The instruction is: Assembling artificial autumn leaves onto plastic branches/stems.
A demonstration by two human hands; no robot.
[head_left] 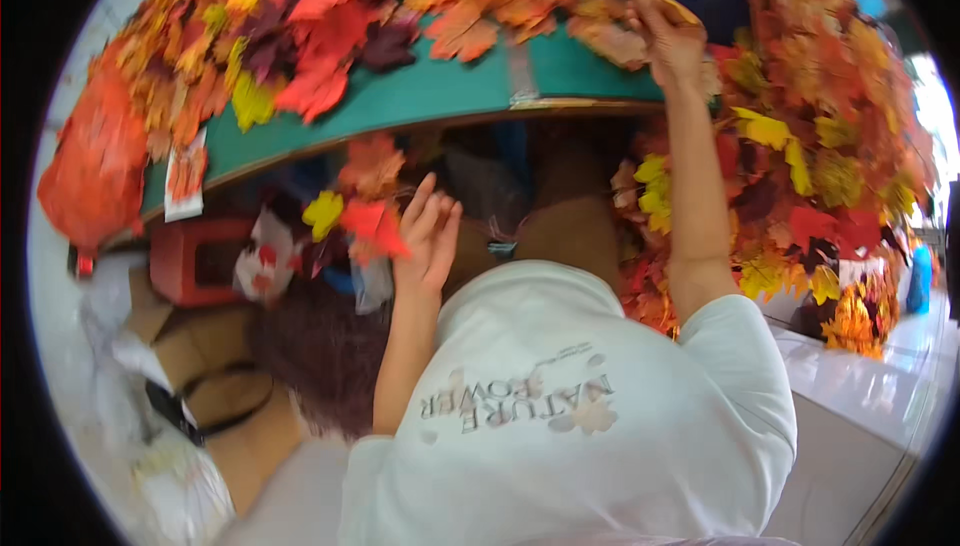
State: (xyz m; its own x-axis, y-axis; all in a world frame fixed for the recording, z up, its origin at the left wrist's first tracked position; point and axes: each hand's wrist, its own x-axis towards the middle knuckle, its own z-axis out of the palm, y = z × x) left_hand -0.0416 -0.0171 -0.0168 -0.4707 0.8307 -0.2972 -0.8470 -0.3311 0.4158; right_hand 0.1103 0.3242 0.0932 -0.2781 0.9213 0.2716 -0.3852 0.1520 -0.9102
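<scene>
My left hand (428,236) is raised below the front edge of the green table. Its fingers are closed, partly stretched, on a small spray of artificial maple leaves (375,226) in red, orange and yellow, which sticks out to the left. My right hand (675,46) reaches over the table at its far right. A yellow-orange maple leaf (682,11) is pinched in its fingertips, slightly blurred. Beside that hand lie pale orange leaves (612,41). A broad pile of red, orange, purple and yellow leaves (325,16) covers the back of the tabletop.
The green tabletop (430,86) curves across in front of me. A big heap of leaves (810,126) rises at the right. To the left are a red plastic bag (95,161), a red container (190,261) and a cardboard box (225,386). A blue bottle (918,276) stands far right.
</scene>
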